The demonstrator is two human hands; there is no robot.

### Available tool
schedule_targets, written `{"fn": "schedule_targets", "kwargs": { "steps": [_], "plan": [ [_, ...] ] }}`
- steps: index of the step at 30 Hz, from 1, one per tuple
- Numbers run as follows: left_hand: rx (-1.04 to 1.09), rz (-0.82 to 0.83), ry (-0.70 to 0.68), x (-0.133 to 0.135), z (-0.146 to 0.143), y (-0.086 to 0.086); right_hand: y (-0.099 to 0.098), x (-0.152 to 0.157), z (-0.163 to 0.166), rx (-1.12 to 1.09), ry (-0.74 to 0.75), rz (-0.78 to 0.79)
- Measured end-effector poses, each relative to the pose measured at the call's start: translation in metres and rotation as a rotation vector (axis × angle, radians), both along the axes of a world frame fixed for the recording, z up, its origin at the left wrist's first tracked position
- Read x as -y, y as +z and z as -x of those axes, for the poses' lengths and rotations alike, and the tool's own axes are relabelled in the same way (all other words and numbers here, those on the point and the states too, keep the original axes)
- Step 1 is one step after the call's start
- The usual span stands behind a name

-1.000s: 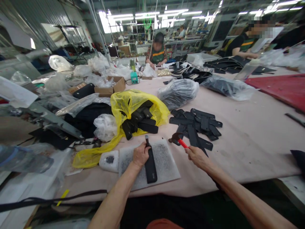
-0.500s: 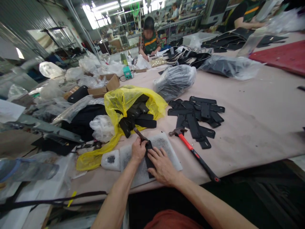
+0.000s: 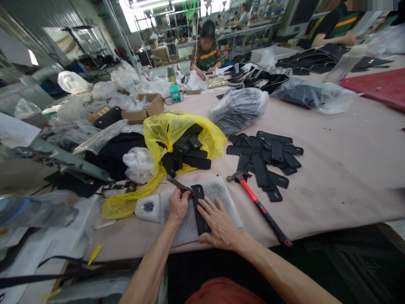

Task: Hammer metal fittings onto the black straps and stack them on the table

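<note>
A black strap piece (image 3: pixel 199 207) lies lengthwise on a white pad (image 3: pixel 221 196) at the near table edge. My left hand (image 3: pixel 177 205) is closed around a thin metal punch (image 3: pixel 177 184), whose tip rests near the strap's top end. My right hand (image 3: pixel 219 222) lies open with fingers spread, pressing on the strap's right side. A red-handled hammer (image 3: pixel 257 203) rests on the table just right of the pad, untouched.
A pile of black strap pieces (image 3: pixel 265 157) lies beyond the hammer. A yellow plastic bag (image 3: pixel 172 131) with more pieces sits behind the pad, with clear bags and boxes to the left. A red sheet (image 3: pixel 376 86) is at far right. Other people work at the table's far end.
One second ago my right hand held the hammer raised; it has since laid the hammer on the table and settled flat on the strap. My left hand tilted the punch leftward.
</note>
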State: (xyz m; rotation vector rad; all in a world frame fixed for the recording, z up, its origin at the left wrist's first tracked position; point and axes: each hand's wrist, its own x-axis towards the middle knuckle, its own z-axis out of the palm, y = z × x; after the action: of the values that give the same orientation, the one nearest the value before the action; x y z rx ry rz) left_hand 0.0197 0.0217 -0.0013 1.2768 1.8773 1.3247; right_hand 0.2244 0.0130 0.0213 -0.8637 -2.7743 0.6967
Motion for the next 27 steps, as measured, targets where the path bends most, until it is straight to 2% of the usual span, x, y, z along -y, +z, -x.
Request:
{"fn": "schedule_targets", "kwargs": {
  "steps": [3, 8, 10, 13, 19, 24, 27],
  "plan": [
    [-0.010, 0.012, 0.040, 0.007, 0.000, 0.002, -0.007, -0.013, 0.005, 0.004, -0.038, -0.055],
    [-0.022, -0.017, 0.060, 0.006, 0.000, 0.006, -0.011, -0.074, 0.034, 0.043, -0.051, -0.132],
    [-0.030, -0.023, 0.040, 0.005, -0.001, 0.005, -0.010, -0.087, 0.041, 0.053, -0.023, -0.128],
    [-0.012, -0.022, 0.024, 0.005, -0.001, -0.001, -0.010, -0.079, 0.039, 0.033, -0.035, -0.133],
    [-0.002, -0.009, -0.002, 0.004, -0.001, -0.010, -0.019, -0.044, 0.018, -0.137, -0.185, -0.120],
    [0.004, -0.017, -0.092, -0.005, -0.009, -0.001, -0.020, -0.053, 0.021, -0.194, -0.245, -0.051],
    [0.020, -0.028, -0.129, -0.009, -0.012, -0.002, -0.021, -0.060, 0.023, -0.193, -0.267, -0.025]
  ]
}}
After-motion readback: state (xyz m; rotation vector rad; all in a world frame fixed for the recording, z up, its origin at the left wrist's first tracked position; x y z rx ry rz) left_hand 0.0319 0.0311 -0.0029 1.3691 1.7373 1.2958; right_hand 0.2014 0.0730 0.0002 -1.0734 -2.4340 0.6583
